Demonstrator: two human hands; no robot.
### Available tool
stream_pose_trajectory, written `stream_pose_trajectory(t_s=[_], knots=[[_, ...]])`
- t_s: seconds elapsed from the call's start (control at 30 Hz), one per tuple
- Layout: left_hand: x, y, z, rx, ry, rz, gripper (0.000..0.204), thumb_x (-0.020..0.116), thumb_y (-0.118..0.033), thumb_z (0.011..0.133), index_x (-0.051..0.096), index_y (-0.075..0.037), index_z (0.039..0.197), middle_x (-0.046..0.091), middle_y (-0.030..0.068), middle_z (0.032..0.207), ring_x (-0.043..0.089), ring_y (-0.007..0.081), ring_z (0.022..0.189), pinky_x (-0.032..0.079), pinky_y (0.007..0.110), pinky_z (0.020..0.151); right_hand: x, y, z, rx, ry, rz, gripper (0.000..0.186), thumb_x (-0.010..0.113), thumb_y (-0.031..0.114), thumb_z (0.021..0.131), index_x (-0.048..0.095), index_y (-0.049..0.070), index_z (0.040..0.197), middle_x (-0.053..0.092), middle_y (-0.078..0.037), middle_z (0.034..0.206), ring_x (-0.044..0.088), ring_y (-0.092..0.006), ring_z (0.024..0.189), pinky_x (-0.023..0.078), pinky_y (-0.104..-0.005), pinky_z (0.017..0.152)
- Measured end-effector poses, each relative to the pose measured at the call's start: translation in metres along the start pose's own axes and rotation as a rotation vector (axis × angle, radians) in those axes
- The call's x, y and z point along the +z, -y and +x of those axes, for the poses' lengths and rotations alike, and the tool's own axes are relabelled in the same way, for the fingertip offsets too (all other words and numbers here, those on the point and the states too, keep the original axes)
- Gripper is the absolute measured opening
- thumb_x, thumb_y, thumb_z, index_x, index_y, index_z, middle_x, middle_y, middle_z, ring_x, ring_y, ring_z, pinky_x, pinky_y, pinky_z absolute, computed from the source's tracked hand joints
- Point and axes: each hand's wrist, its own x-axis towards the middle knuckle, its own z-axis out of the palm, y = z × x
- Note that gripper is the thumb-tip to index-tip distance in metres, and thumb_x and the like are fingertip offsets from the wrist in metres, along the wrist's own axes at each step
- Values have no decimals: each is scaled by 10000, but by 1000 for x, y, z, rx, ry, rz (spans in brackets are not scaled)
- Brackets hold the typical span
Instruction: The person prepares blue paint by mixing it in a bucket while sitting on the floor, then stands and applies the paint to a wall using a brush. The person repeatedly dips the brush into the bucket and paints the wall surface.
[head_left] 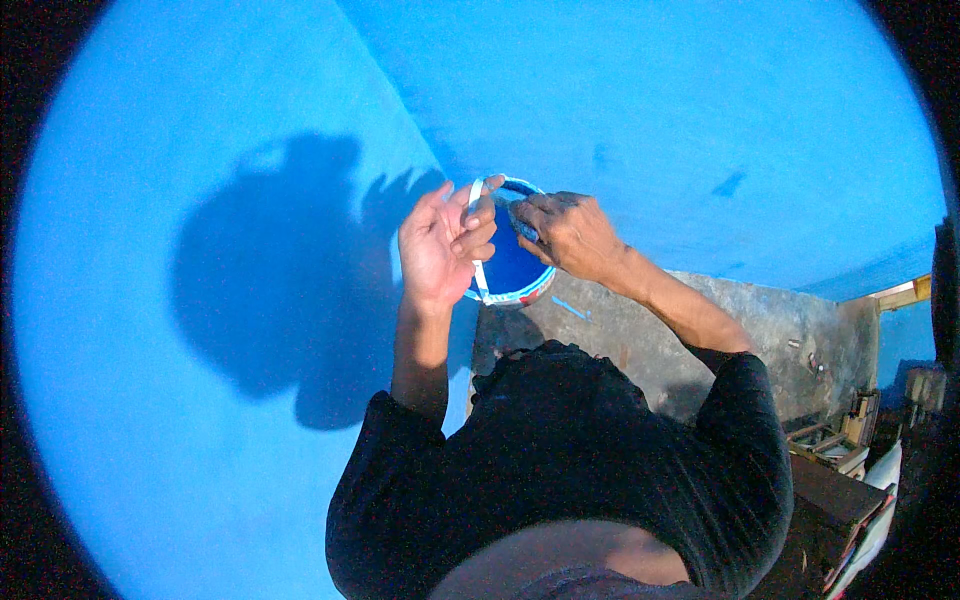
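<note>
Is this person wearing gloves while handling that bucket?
No: the left hand and the right hand both show bare skin at the bucket, and the forearms are uncovered too.

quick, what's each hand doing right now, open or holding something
Left hand: closed loosely around the white handle of the bucket.
Right hand: curled at the bucket's mouth; what its grip holds, if anything, cannot be told.

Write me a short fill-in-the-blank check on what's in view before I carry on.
The person's shirt is coloured ____.
The hand whose back faces the camera is the person's ____ one.
The inside of the bucket is coloured ____.
The large shadow lies on the picture's ____ side.

Missing words: black; right; blue; left.
</note>
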Motion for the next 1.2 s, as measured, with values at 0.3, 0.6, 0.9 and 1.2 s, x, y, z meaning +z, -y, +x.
stream_pose_trajectory(t_s=[0.3, 0.6, 0.9, 1.2], knots=[[-19, 8, 12, 11, 30, 13, 586, 404, -401, 949, 437, 88, 1269, 375, -28, 714, 271, 44, 485, 229, 207, 468, 18, -11, 0, 467, 124, 746, 198, 676, 237, 765, 696, 52, 835, 671, -124, 666, 645, -265, 562, 496, -396, 560], [-23, 6, 12, -10, 8, 19, 588, 402, -407, 950, 435, 87, 1268, 377, -23, 713, 273, 47, 482, 228, 210, 463, 20, -10, 4, 199, -33, 398, 186, 682, 164, 811, 705, 8, 911, 705, -130, 758, 671, -247, 635, 505, -342, 574], [-10, 7, 8, 45, -71, 21, 580, 412, -391, 946, 431, 93, 1265, 388, -18, 712, 279, 52, 476, 234, 215, 465, 8, -10, 4, 232, 114, 324, 163, 688, 164, 787, 707, 21, 861, 698, -132, 745, 661, -269, 608, 498, -368, 556], [-21, 12, 2, 95, -183, 54, 569, 399, -413, 944, 453, 58, 1258, 389, -31, 694, 292, 53, 466, 251, 207, 457, 34, -18, 7, 321, 153, 636, 223, 683, 209, 818, 717, 15, 923, 682, -130, 692, 593, -114, 540, 466, -310, 501]])
